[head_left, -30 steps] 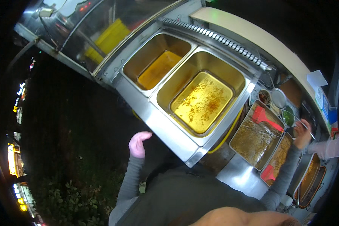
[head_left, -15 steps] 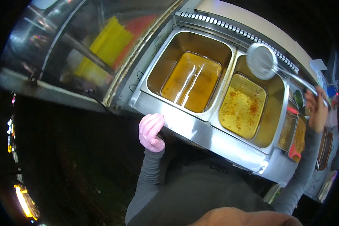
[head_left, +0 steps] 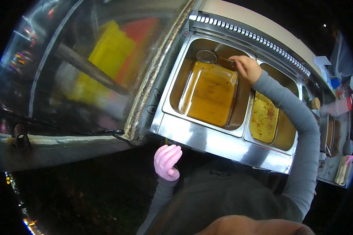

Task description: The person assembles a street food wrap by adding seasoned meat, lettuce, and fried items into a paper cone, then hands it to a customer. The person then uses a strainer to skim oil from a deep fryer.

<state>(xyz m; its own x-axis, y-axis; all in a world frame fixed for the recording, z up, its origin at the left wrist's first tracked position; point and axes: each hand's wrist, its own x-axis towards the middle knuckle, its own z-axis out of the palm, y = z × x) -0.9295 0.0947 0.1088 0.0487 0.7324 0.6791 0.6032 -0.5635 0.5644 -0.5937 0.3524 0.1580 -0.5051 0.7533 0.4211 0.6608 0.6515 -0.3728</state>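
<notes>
Right hand (head_left: 245, 67) now swung across from the far trays, dipping round skimmer (head_left: 206, 56) into the left oil vat (head_left: 211, 92).

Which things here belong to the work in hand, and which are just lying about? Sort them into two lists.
In use:
- right hand, holding the skimmer's handle
- round metal skimmer, dipped at the far end of the left oil vat
- left hand in a pink glove, curled below the fryer's steel front

Lying about:
- right oil vat
- glass case with yellow container
- trays at far right
</notes>
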